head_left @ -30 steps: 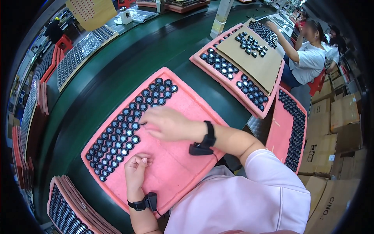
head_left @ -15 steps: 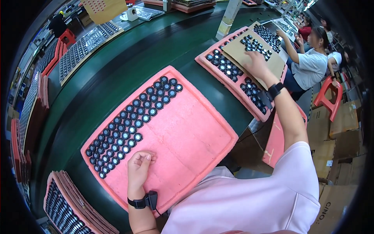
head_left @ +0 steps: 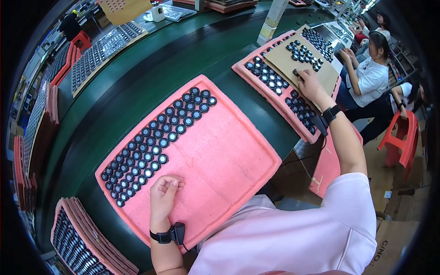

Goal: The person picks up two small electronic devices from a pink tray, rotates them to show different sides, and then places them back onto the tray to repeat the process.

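My right hand [head_left: 312,87] reaches over a brown cardboard sheet [head_left: 285,62] on the right, pinching a small round black part [head_left: 296,72] at its fingertips. A loose cluster of similar parts [head_left: 300,52] lies on the sheet beyond it. My left hand [head_left: 163,195] rests over a pink foam tray [head_left: 224,156], fingers curled in with the thumb against them; whether anything is inside is hidden. Slanting rows of black parts with silvery round centres [head_left: 156,133] fill the tray's upper left side, the nearest lying just above my left hand.
The cardboard sheet lies across another pink tray [head_left: 300,133] holding more parts. Both trays sit on a green belt [head_left: 137,82]. Stacked pink trays [head_left: 87,229] stand at the lower left. Co-workers [head_left: 371,68] sit at the right, near a red stool [head_left: 401,137] and cardboard boxes.
My right hand has drawn back slightly from the cluster and now has a round black part between its fingertips. My left hand stays put. A co-worker's arms have shifted.
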`<action>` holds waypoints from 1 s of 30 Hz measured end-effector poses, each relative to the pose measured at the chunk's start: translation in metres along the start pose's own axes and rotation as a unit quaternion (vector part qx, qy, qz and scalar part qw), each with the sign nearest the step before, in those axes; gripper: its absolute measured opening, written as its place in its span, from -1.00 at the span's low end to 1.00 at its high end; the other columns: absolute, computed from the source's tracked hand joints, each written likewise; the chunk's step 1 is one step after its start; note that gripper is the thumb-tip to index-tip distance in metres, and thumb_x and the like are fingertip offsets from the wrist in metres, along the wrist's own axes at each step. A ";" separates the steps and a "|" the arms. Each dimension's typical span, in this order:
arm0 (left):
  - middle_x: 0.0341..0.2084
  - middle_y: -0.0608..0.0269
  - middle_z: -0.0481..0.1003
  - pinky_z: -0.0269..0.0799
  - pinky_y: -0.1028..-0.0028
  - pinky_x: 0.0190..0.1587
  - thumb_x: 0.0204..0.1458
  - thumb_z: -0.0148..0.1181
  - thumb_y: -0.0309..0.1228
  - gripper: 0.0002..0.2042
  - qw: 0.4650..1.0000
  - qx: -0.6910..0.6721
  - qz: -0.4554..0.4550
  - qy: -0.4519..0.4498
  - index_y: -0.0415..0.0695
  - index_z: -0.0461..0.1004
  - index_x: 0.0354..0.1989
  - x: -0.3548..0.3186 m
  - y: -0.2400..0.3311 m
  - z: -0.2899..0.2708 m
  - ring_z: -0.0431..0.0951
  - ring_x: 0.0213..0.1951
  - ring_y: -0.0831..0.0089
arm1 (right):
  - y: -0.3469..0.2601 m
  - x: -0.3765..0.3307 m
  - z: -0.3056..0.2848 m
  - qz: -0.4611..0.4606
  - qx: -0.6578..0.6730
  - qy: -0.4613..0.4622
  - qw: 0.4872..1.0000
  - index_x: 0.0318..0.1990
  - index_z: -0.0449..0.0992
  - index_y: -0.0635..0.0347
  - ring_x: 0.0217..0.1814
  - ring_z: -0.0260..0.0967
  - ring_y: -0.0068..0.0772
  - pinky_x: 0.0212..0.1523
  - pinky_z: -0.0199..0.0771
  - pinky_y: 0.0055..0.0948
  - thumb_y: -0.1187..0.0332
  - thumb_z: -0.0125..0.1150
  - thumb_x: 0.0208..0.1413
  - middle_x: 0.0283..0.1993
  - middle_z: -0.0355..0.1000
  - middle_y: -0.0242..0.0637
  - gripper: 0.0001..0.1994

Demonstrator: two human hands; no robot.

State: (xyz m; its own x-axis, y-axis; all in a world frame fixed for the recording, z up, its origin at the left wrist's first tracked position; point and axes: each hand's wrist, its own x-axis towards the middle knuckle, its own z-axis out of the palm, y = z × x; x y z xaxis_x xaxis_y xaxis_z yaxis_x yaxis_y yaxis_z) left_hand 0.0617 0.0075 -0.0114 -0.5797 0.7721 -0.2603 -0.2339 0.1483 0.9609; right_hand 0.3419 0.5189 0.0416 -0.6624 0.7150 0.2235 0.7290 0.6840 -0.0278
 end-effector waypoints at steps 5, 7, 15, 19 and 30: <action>-0.28 0.12 0.55 0.47 0.56 -0.21 0.19 0.01 -0.54 -0.91 1.000 0.002 0.000 -0.007 -0.26 0.44 -0.32 0.002 0.000 0.001 0.55 -0.31 0.49 | -0.001 -0.009 -0.007 -0.029 0.004 0.011 1.000 0.09 0.41 0.08 0.13 0.27 -0.01 0.16 0.30 -0.20 0.37 0.11 0.09 0.02 0.38 -0.04 -0.63; -0.28 0.12 0.55 0.47 0.56 -0.21 0.19 0.02 -0.55 -0.91 1.000 0.003 0.001 -0.007 -0.26 0.45 -0.32 0.002 0.000 0.002 0.55 -0.31 0.49 | 0.007 -0.006 -0.009 -0.038 0.014 0.020 0.999 0.07 0.42 0.09 0.12 0.29 -0.02 0.15 0.32 -0.21 0.38 0.11 0.09 0.01 0.39 -0.04 -0.65; -0.27 0.12 0.55 0.47 0.57 -0.21 0.19 0.02 -0.55 -0.92 1.000 -0.011 0.002 -0.010 -0.26 0.44 -0.31 0.001 -0.002 0.001 0.55 -0.29 0.49 | 0.015 0.020 -0.019 0.022 0.045 0.029 0.998 0.00 0.42 0.17 -0.03 0.42 0.02 0.01 0.42 -0.18 0.34 0.18 0.06 -0.06 0.44 -0.01 -0.66; -0.27 0.13 0.55 0.47 0.56 -0.20 0.19 0.02 -0.56 -0.92 1.000 -0.006 0.003 -0.009 -0.27 0.44 -0.30 0.001 -0.002 0.001 0.55 -0.29 0.49 | 0.002 0.032 -0.017 0.038 0.080 -0.005 0.996 -0.05 0.45 0.21 -0.04 0.43 0.01 -0.01 0.42 -0.19 0.33 0.22 0.02 -0.12 0.46 0.02 -0.67; -0.31 0.18 0.55 0.46 0.55 -0.19 0.19 0.05 -0.54 -0.93 0.999 0.033 0.030 -0.022 -0.27 0.45 -0.27 -0.001 -0.009 -0.001 0.55 -0.29 0.50 | -0.163 -0.003 -0.036 -0.060 0.395 -0.209 0.892 -0.09 0.39 0.26 -0.16 0.32 -0.63 -0.15 0.36 -0.61 0.56 0.19 0.03 -0.21 0.35 -0.35 -0.73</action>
State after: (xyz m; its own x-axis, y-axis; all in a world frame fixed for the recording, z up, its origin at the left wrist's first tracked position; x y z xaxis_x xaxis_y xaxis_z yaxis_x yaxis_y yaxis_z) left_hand 0.0636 0.0051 -0.0199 -0.5557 0.8070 -0.1998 -0.1472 0.1411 0.9790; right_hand 0.2315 0.4004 0.0804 -0.8548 0.5078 -0.1070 0.4076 0.5294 -0.7440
